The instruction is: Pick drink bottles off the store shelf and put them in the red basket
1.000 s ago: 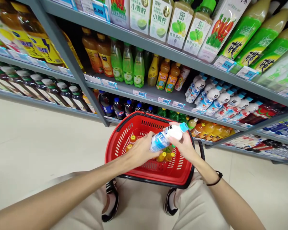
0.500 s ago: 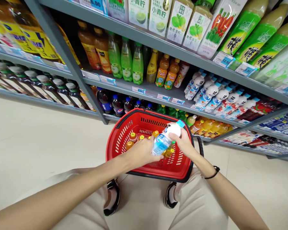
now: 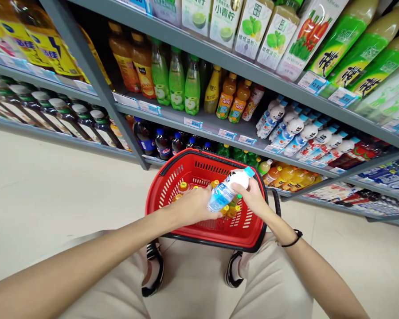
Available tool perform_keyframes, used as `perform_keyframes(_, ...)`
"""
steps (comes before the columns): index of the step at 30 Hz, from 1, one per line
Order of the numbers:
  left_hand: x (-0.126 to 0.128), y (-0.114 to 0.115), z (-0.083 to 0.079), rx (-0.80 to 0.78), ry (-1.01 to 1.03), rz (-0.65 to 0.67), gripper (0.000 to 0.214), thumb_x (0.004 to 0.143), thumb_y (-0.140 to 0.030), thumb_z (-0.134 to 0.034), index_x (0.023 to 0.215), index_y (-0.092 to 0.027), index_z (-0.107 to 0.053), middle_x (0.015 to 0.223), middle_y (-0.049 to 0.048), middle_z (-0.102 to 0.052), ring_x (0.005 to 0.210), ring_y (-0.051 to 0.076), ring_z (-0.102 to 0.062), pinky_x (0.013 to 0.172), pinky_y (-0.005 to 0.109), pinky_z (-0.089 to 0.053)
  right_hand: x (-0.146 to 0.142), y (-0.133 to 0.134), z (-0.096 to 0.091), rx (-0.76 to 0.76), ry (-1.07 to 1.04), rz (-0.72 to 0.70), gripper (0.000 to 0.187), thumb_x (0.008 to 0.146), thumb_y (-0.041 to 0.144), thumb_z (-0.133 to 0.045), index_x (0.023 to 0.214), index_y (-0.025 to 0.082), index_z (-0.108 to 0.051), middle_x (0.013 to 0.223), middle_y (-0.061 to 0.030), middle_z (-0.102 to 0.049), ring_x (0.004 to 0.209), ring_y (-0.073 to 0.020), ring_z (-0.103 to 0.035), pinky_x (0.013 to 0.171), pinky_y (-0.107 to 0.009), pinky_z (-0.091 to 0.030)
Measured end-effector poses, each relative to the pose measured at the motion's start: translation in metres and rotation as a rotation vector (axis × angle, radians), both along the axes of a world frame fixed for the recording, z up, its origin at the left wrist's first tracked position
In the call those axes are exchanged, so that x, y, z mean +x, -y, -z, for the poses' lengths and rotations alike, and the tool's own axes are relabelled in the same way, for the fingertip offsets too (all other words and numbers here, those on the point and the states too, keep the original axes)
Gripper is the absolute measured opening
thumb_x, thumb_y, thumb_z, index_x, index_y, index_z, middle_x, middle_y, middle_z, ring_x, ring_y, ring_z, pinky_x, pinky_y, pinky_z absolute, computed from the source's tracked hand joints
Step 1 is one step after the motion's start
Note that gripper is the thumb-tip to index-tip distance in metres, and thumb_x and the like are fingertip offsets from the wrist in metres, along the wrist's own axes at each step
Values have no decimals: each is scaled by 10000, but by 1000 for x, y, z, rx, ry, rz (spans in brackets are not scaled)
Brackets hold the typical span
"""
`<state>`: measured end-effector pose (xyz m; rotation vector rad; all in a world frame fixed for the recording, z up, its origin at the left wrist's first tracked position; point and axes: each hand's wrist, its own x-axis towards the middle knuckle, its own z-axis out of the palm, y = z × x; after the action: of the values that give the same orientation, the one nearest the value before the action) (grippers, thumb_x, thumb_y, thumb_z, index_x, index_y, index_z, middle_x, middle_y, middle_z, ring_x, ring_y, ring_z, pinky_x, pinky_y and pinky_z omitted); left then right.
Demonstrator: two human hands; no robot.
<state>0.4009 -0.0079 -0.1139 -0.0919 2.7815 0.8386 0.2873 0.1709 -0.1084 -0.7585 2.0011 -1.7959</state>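
Note:
A white and blue drink bottle point(image 3: 223, 195) with a light blue cap is held tilted above the basket, its cap end toward the upper right. My left hand point(image 3: 199, 206) is closed round its lower end. Near the cap, my right hand point(image 3: 252, 197) grips the upper part, thumb across the white shoulder. Below both hands is a red shopping basket point(image 3: 162, 177) with slotted walls and a black handle folded along its rim. Inside it stand several small bottles with yellow caps point(image 3: 183, 186), partly covered by my left hand and the held bottle.
Shelves of drinks rise just beyond the basket. White bottles with blue caps point(image 3: 294, 126) stand in rows on the middle shelf point(image 3: 206, 128), right of green apple drink bottles point(image 3: 177, 84). Cola bottles point(image 3: 162, 144) sit lower down. My shoes point(image 3: 154, 270) are on the pale floor below the basket.
The bottle has shifted slightly to the left and turned a little in my hands, both still holding it. The camera view has moved slightly.

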Motion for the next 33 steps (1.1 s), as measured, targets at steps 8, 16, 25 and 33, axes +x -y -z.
perform_keyframes(8, -1, -1, -1, 46, 10, 10, 492, 761, -550, -731, 1082, -186, -652, 1001, 105, -756, 921, 318, -748, 744, 346, -520, 0, -2, 0, 9, 46, 1, 528, 734, 481, -859, 1146, 210, -670, 1049, -75, -729, 970, -264, -686, 907, -393, -561)
perform_keyframes(16, -1, 0, 0, 27, -5, 15, 488, 754, -565, -743, 1074, -201, -686, 993, 98, -757, 906, 288, -747, 740, 315, -521, 0, -1, 0, 29, 24, -7, 537, 746, 522, -844, 1149, 200, -692, 1071, -83, -727, 929, -246, -681, 858, -368, -570)
perform_keyframes(25, -1, 1, -6, 86, -7, 11, 406, 742, -530, -756, 991, -213, -707, 915, 76, -752, 856, 272, -737, 737, 306, -509, 0, -1, 0, 33, 33, 10, 524, 749, 499, -851, 1159, 210, -703, 1099, -78, -733, 982, -255, -683, 909, -373, -562)
perform_keyframes(33, -1, 2, -6, 41, -8, 50, 375, 762, -518, -717, 960, -200, -690, 940, 96, -758, 871, 313, -744, 708, 332, -485, 0, -1, 0, 38, 54, 11, 523, 732, 481, -860, 1152, 212, -701, 1077, -73, -736, 935, -244, -677, 833, -353, -578)
